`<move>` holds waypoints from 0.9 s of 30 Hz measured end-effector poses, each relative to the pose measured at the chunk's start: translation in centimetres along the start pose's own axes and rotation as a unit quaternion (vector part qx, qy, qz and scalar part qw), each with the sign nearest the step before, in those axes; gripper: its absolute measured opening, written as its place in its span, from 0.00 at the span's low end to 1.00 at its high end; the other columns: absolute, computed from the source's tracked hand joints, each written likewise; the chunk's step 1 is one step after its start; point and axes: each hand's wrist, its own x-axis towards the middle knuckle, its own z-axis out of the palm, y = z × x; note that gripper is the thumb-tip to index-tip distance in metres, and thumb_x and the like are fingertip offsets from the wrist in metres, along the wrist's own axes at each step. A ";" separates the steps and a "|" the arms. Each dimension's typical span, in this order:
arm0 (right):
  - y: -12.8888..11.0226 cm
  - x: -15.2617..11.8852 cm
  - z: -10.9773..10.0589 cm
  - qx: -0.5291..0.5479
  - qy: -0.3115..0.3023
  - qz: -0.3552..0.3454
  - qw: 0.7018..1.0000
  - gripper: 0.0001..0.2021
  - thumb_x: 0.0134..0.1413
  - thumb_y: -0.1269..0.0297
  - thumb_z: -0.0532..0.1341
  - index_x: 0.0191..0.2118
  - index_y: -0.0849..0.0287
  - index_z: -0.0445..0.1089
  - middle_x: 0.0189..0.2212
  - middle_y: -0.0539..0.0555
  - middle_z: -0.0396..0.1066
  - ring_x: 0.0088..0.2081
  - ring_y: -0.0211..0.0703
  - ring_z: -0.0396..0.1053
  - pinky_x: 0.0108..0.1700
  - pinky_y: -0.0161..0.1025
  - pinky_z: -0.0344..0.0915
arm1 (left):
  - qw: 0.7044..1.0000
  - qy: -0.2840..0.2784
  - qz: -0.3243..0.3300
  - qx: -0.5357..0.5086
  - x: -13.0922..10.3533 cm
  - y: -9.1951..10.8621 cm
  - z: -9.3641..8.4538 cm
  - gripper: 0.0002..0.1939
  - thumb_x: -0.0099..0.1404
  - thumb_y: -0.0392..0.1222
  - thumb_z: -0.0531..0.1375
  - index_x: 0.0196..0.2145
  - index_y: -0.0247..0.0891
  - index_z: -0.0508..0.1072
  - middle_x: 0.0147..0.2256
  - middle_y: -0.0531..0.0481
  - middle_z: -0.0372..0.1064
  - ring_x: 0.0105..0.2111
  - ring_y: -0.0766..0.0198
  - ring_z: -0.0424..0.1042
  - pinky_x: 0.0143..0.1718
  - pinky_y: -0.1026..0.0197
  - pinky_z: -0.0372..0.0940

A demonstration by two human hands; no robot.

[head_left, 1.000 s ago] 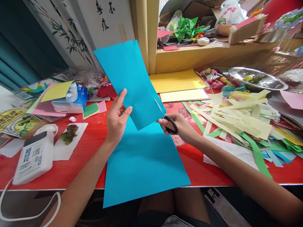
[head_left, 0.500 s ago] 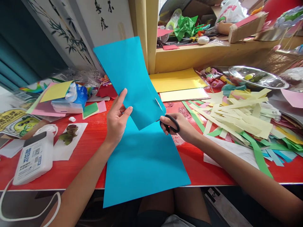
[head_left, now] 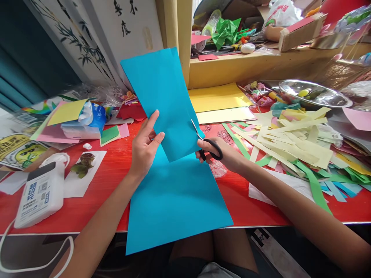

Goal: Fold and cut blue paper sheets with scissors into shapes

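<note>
My left hand (head_left: pixel 147 148) pinches the left edge of a raised blue sheet (head_left: pixel 165 96), thumb in front and fingers partly hidden behind it. In my right hand (head_left: pixel 217 152) are black-handled scissors (head_left: pixel 215 149), fingers wrapped through the loops. Their blades cross the sheet's lower right edge, one silver blade lying in front of the paper, with a narrow strip of blue to its right. Beneath, a second blue sheet (head_left: pixel 179 204) lies on the red table (head_left: pixel 116 170) and overhangs its front edge.
Pale yellow, green and blue paper strips (head_left: pixel 292 146) pile up on the right, below a metal bowl (head_left: pixel 315 94). Yellow sheets (head_left: pixel 220 97) lie at the back. On the left are a white device (head_left: pixel 42 195) with a cable, a tissue pack (head_left: pixel 84 121) and a leaf on paper (head_left: pixel 84 165).
The raised blue sheet has shifted slightly right and tilted with my left hand. The scissors have moved slightly right, and more of their blades shows, spread apart at the sheet's edge.
</note>
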 end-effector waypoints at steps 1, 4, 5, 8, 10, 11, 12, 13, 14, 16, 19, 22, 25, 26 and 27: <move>0.0 0.0 0.0 0.002 0.003 0.000 1.000 0.25 0.49 0.41 0.57 0.24 0.62 0.64 0.25 0.54 0.67 0.24 0.36 0.64 0.23 0.33 0.57 | 1.000 -0.001 0.000 0.000 0.0 0.0 0.0 0.26 0.63 0.43 0.58 0.57 0.56 0.59 0.62 0.56 0.50 0.56 0.52 0.58 0.34 0.62 0.70; -0.2 -0.1 0.2 0.003 0.007 -0.005 1.000 0.25 0.49 0.41 0.58 0.23 0.62 0.63 0.24 0.53 0.66 0.22 0.34 0.63 0.22 0.32 0.57 | 1.000 -0.001 0.003 0.001 -0.1 0.0 0.1 0.25 0.63 0.43 0.58 0.57 0.56 0.60 0.62 0.56 0.50 0.60 0.51 0.51 0.37 0.61 0.70; -0.3 -0.1 0.3 0.003 0.009 -0.009 1.000 0.24 0.48 0.41 0.58 0.23 0.62 0.63 0.23 0.53 0.66 0.21 0.33 0.62 0.22 0.32 0.56 | 1.000 0.000 0.003 0.000 -0.1 0.0 0.1 0.25 0.63 0.43 0.58 0.57 0.56 0.60 0.62 0.56 0.51 0.61 0.51 0.50 0.37 0.61 0.70; -0.5 -0.3 0.5 0.005 0.018 -0.012 1.000 0.24 0.48 0.43 0.59 0.22 0.63 0.63 0.21 0.51 0.65 0.20 0.32 0.60 0.21 0.32 0.55 | 1.000 0.002 0.003 -0.002 -0.1 0.1 0.1 0.25 0.63 0.43 0.58 0.57 0.55 0.60 0.62 0.56 0.50 0.61 0.50 0.49 0.38 0.61 0.70; -0.7 -0.4 0.6 0.002 0.024 -0.010 1.000 0.24 0.48 0.43 0.59 0.22 0.62 0.63 0.20 0.51 0.64 0.19 0.31 0.59 0.20 0.31 0.55 | 1.000 0.000 -0.002 -0.005 -0.1 0.2 0.1 0.25 0.63 0.43 0.58 0.57 0.55 0.60 0.62 0.56 0.50 0.61 0.51 0.51 0.37 0.61 0.70; -0.8 -0.4 0.7 0.000 0.026 -0.010 1.000 0.24 0.48 0.43 0.59 0.22 0.62 0.62 0.20 0.51 0.64 0.19 0.31 0.59 0.20 0.31 0.54 | 1.000 -0.001 -0.005 -0.007 -0.1 0.3 0.1 0.25 0.63 0.44 0.58 0.57 0.55 0.60 0.62 0.55 0.49 0.61 0.51 0.51 0.38 0.62 0.70; -0.8 -0.5 0.7 -0.003 0.028 -0.011 1.000 0.24 0.49 0.43 0.59 0.21 0.62 0.62 0.19 0.50 0.64 0.18 0.30 0.58 0.20 0.31 0.54 | 1.000 -0.002 -0.008 -0.008 -0.1 0.4 0.1 0.26 0.63 0.44 0.58 0.57 0.54 0.60 0.62 0.55 0.49 0.61 0.51 0.51 0.38 0.62 0.70; -0.8 -0.5 0.7 -0.006 0.030 -0.013 0.999 0.24 0.49 0.44 0.59 0.21 0.62 0.62 0.19 0.50 0.64 0.18 0.30 0.58 0.20 0.31 0.53 | 1.000 -0.003 -0.011 -0.009 -0.1 0.5 0.1 0.26 0.63 0.44 0.58 0.57 0.54 0.60 0.62 0.55 0.49 0.61 0.51 0.51 0.39 0.62 0.69; -0.9 -0.5 0.8 -0.007 0.031 -0.014 0.999 0.24 0.49 0.44 0.59 0.21 0.62 0.62 0.18 0.50 0.64 0.17 0.29 0.57 0.19 0.31 0.53 | 1.000 -0.003 -0.013 -0.009 -0.1 0.5 0.1 0.26 0.63 0.44 0.58 0.58 0.54 0.60 0.62 0.55 0.49 0.61 0.51 0.50 0.40 0.62 0.69; -0.9 -0.6 0.8 -0.007 0.034 -0.017 0.999 0.23 0.49 0.44 0.60 0.20 0.62 0.62 0.18 0.49 0.63 0.17 0.29 0.57 0.19 0.31 0.52 | 1.000 -0.003 -0.015 -0.008 -0.1 0.6 0.1 0.25 0.63 0.44 0.58 0.58 0.54 0.60 0.62 0.55 0.49 0.61 0.52 0.50 0.40 0.63 0.68; -0.9 -0.5 0.9 -0.004 0.037 -0.021 0.999 0.24 0.48 0.44 0.60 0.20 0.62 0.62 0.17 0.49 0.62 0.17 0.29 0.57 0.18 0.30 0.51 | 1.000 -0.001 -0.019 -0.008 -0.1 0.7 0.1 0.25 0.63 0.43 0.58 0.58 0.53 0.60 0.62 0.55 0.49 0.61 0.52 0.50 0.38 0.65 0.68; -0.8 -0.5 1.0 -0.003 0.038 -0.027 0.999 0.24 0.47 0.44 0.60 0.20 0.62 0.63 0.16 0.48 0.62 0.16 0.29 0.56 0.18 0.30 0.50 | 1.000 0.003 -0.020 -0.013 -0.1 0.7 0.1 0.26 0.62 0.43 0.58 0.57 0.53 0.60 0.62 0.54 0.49 0.60 0.53 0.51 0.36 0.67 0.67; -0.7 -0.5 1.0 0.001 0.037 -0.034 0.999 0.24 0.48 0.44 0.60 0.19 0.62 0.63 0.16 0.48 0.62 0.16 0.29 0.55 0.18 0.31 0.49 | 1.000 0.004 -0.023 -0.017 -0.1 0.8 0.2 0.25 0.62 0.42 0.58 0.57 0.52 0.61 0.62 0.54 0.50 0.60 0.54 0.53 0.36 0.67 0.67; -0.7 -0.5 1.0 0.002 0.036 -0.038 0.999 0.24 0.48 0.44 0.60 0.19 0.62 0.63 0.16 0.48 0.61 0.16 0.29 0.54 0.18 0.31 0.48 | 1.000 0.005 -0.025 -0.018 -0.1 0.8 0.2 0.25 0.62 0.42 0.58 0.57 0.52 0.61 0.62 0.54 0.50 0.59 0.55 0.54 0.37 0.67 0.67; -0.6 -0.5 0.9 0.003 0.034 -0.042 0.999 0.23 0.48 0.44 0.60 0.19 0.62 0.63 0.15 0.48 0.61 0.16 0.29 0.54 0.18 0.31 0.48 | 0.999 0.007 -0.026 -0.019 -0.1 0.9 0.2 0.25 0.62 0.42 0.58 0.57 0.53 0.61 0.62 0.54 0.50 0.59 0.55 0.55 0.37 0.67 0.67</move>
